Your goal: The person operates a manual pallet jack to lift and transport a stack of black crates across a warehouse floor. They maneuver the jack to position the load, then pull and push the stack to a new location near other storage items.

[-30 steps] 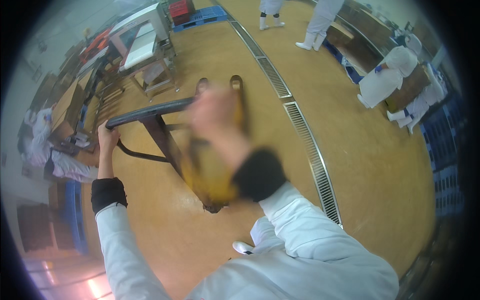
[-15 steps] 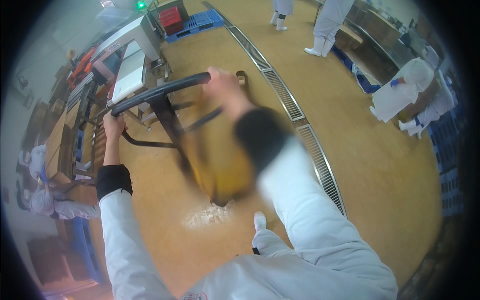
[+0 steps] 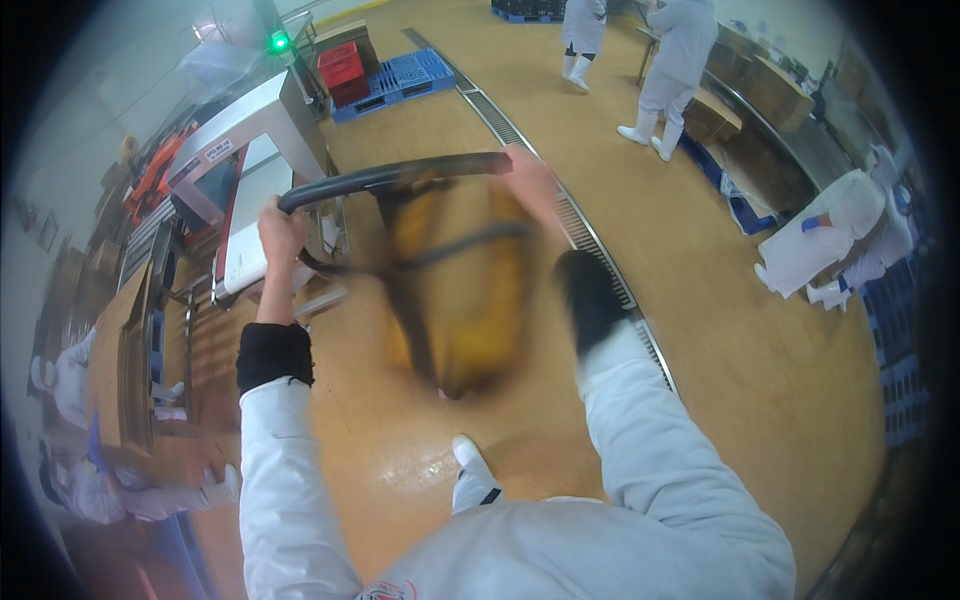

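My left hand (image 3: 281,236) is closed round the left end of a curved black handlebar (image 3: 395,175). At the bar's other end my right hand (image 3: 530,188) grips it, a little blurred. The bar belongs to what looks like a pallet jack with a yellow body (image 3: 478,325), smeared by motion in front of me. Black struts run from the bar down to that body. Its forks cannot be made out. Below it one of my white boots (image 3: 472,458) stands on the tan floor.
A metal floor drain (image 3: 505,130) runs past on the right. On the left are a conveyor machine (image 3: 250,150) and flat cardboard (image 3: 122,370) by workers. Ahead lies a blue pallet (image 3: 400,80) with a red crate (image 3: 342,70). Several people in white (image 3: 680,60) stand right.
The handlebar and both my hands have swung rightward in view. The yellow body has shifted right too, and the conveyor machine appears nearer. Both hands keep their grip.
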A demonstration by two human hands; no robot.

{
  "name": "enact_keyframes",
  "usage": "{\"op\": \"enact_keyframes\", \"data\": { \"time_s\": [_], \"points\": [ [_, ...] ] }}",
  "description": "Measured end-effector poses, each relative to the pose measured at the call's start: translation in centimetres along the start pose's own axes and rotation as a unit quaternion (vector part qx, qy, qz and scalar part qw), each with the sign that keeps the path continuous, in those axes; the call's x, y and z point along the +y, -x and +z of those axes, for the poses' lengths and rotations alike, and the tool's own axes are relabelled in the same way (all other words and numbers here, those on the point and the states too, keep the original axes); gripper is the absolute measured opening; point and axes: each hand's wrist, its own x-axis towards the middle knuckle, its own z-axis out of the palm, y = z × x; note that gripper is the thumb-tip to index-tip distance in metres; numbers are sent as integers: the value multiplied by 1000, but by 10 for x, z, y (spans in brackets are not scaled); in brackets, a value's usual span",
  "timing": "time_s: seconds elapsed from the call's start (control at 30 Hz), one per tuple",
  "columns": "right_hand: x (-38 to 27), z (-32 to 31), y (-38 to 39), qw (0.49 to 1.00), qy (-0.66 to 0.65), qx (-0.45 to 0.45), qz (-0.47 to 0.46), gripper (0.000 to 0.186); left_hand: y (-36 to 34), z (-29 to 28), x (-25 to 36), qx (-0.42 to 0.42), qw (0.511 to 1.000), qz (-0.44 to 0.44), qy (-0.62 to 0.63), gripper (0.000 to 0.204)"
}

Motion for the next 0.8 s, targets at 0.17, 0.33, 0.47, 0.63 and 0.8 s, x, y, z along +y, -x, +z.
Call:
{"op": "enact_keyframes", "data": {
  "time_s": [0.17, 0.33, 0.47, 0.63, 0.8],
  "points": [
    [55, 65, -54, 999, -1, 27, 20, 24, -67, 64, 30, 20, 999, 36, 10, 16],
    [90, 155, -115, 999, 29, 27, 15, 21, -175, 132, 5, 9, 1000, 27, 13, 17],
    [124, 226, -169, 998, 45, 24, 31, 16, -275, 191, -6, -63, 995, -7, 77, 19],
    [173, 313, -228, 995, 54, -22, 80, 14, -390, 267, -18, -36, 996, 59, 48, 15],
    [247, 361, -270, 991, 98, 24, 85, 13, -468, 356, 24, -128, 986, 29, 106, 10]
  ]
}}
